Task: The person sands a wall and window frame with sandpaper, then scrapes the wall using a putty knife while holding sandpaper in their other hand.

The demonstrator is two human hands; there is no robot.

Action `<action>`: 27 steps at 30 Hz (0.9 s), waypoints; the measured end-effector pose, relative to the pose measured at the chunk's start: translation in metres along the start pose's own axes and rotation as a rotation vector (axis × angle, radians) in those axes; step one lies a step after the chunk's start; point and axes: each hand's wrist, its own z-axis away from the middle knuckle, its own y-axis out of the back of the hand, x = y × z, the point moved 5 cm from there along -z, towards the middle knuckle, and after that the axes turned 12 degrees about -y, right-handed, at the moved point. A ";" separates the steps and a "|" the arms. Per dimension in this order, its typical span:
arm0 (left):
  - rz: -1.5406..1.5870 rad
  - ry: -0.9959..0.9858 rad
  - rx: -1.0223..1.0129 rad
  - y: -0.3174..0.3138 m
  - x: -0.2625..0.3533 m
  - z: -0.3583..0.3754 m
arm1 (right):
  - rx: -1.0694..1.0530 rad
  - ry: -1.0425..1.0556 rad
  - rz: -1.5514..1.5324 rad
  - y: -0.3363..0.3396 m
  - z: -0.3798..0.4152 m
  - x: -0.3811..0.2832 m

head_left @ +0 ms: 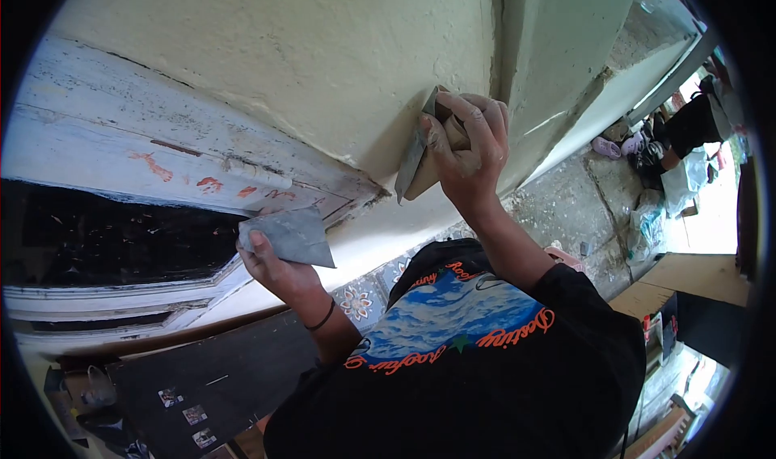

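Observation:
My right hand point(477, 140), dusty with pale powder, is closed around a bent piece of sandpaper point(417, 156) and holds it at the cream wall point(323, 63). Part of the sandpaper is hidden by my fingers. Lower and to the left, my left hand point(275, 269) grips a grey sheet point(295, 237) with the thumb on top, in front of the white window frame point(145, 128). The frame's paint is worn, with reddish patches point(210, 186) near the sheet. A dark band circles my left wrist.
Dark window glass point(113, 237) lies at the left. Below it is a dark panel point(234, 378) with small pictures. At the right are a concrete floor point(566, 196), shoes point(634, 144), plastic bags point(647, 225) and a person's dark-clothed leg point(691, 128). Cardboard point(703, 281) stands lower right.

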 end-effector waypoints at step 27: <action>-0.167 -0.095 0.123 0.015 -0.024 -0.004 | 0.066 -0.006 0.068 -0.013 0.021 0.000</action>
